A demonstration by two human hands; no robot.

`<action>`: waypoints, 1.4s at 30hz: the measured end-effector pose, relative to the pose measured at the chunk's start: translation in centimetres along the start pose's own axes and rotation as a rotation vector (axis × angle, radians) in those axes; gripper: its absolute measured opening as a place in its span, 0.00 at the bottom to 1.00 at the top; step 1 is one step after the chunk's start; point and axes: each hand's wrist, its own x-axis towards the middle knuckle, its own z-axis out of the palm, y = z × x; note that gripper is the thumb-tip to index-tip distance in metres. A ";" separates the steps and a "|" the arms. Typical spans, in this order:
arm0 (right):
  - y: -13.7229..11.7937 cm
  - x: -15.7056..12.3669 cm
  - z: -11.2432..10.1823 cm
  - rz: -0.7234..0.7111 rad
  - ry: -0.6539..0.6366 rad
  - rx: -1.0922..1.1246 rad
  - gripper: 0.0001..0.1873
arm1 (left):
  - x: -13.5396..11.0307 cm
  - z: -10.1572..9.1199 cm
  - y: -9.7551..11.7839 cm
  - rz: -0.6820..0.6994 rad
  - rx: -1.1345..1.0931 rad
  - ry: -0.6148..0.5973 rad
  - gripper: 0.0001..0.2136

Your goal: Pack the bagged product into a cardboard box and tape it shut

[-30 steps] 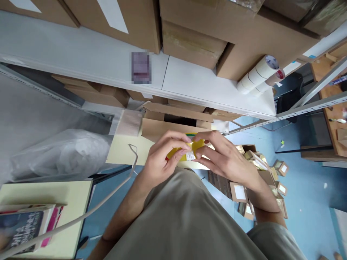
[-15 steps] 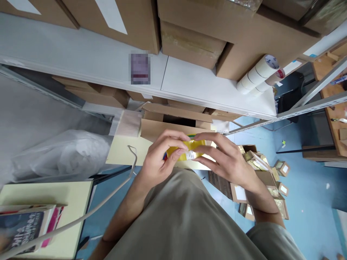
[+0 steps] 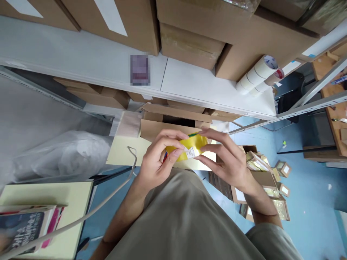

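A small, shiny yellow packet (image 3: 200, 143) with a white printed label (image 3: 192, 152) is held between my two hands in front of my waist. It shows a green strip on its far edge and some red and blue at its left end. My left hand (image 3: 160, 156) pinches the left part between thumb and fingers. My right hand (image 3: 227, 156) grips the right end, its fingers spaced along the edges. Just beyond the hands, an open cardboard box (image 3: 151, 129) stands on a pale yellow table (image 3: 119, 151).
A grey shelf (image 3: 195, 83) holding large cartons (image 3: 189, 43) and rolls of tape (image 3: 256, 76) runs across the back. Plastic wrapping (image 3: 65, 155) bulges at left. A cable (image 3: 108, 198) crosses near books (image 3: 24, 227). Small boxes (image 3: 267, 180) are heaped at right.
My right hand's fingers have shifted slightly along the packet and spread a little. More of its yellow face and label shows, and the packet is tilted differently. My left hand stays nearly in place.
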 end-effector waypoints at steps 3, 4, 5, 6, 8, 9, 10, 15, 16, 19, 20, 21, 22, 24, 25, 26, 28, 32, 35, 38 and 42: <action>-0.5 -0.5 0.9 0.094 0.163 -0.100 0.18 | -0.1 0.4 0.2 0.000 0.006 0.062 0.03; -0.8 -0.7 1.4 0.128 0.209 -0.129 0.19 | -0.2 0.6 0.2 0.004 0.019 0.087 0.03; -1.1 -0.9 1.9 0.157 0.247 -0.146 0.20 | -0.2 0.8 0.3 0.014 0.037 0.116 0.03; -1.5 -1.1 2.4 0.180 0.279 -0.149 0.22 | -0.3 1.0 0.3 0.031 0.059 0.151 0.03; -2.2 -1.3 3.7 0.221 0.341 -0.120 0.25 | -0.4 1.4 0.4 0.074 0.113 0.220 0.02; -2.6 -1.4 4.4 0.241 0.373 -0.094 0.26 | -0.4 1.6 0.4 0.091 0.144 0.246 0.02; -2.9 -1.4 5.0 0.263 0.402 -0.066 0.27 | -0.5 1.8 0.4 0.100 0.178 0.263 0.02; -3.7 -1.7 7.9 0.345 0.475 0.041 0.36 | -1.1 2.6 0.2 0.118 0.294 0.305 0.03; -3.7 -1.8 8.4 0.357 0.464 0.048 0.39 | -1.3 2.8 0.1 0.123 0.304 0.324 0.03; -3.6 -2.4 9.4 0.352 0.465 0.036 0.41 | -1.5 3.1 0.0 0.134 0.320 0.378 0.03; -3.6 -2.5 9.6 0.343 0.474 0.026 0.40 | -1.6 3.2 -0.1 0.137 0.322 0.389 0.03; -3.7 -2.6 9.8 0.336 0.473 0.015 0.39 | -1.6 3.3 -0.1 0.140 0.324 0.397 0.03; -3.7 -2.7 10.0 0.331 0.459 0.003 0.39 | -1.7 3.3 -0.1 0.140 0.326 0.406 0.03; -3.8 -2.7 10.2 0.334 0.406 -0.026 0.39 | -1.7 3.3 -0.2 0.136 0.330 0.415 0.03; -3.9 -2.6 10.3 0.335 0.384 -0.041 0.39 | -1.8 3.3 -0.3 0.134 0.328 0.416 0.03; -3.9 -2.6 10.4 0.336 0.370 -0.053 0.39 | -1.8 3.2 -0.3 0.134 0.325 0.417 0.03; -4.0 -2.5 10.5 0.339 0.361 -0.066 0.39 | -1.9 3.2 -0.4 0.138 0.322 0.414 0.03; -4.2 -2.3 10.5 0.350 0.333 -0.069 0.39 | -2.0 3.0 -0.5 0.149 0.354 0.429 0.04; -4.4 -2.0 10.4 0.353 0.336 -0.097 0.36 | -2.0 2.9 -0.5 0.154 0.372 0.434 0.04; -4.6 -1.5 10.3 0.333 0.412 -0.104 0.31 | -2.0 2.7 -0.6 0.168 0.354 0.435 0.03; -4.8 -1.1 10.3 0.307 0.495 -0.058 0.23 | -2.0 2.6 -0.7 0.173 0.348 0.421 0.02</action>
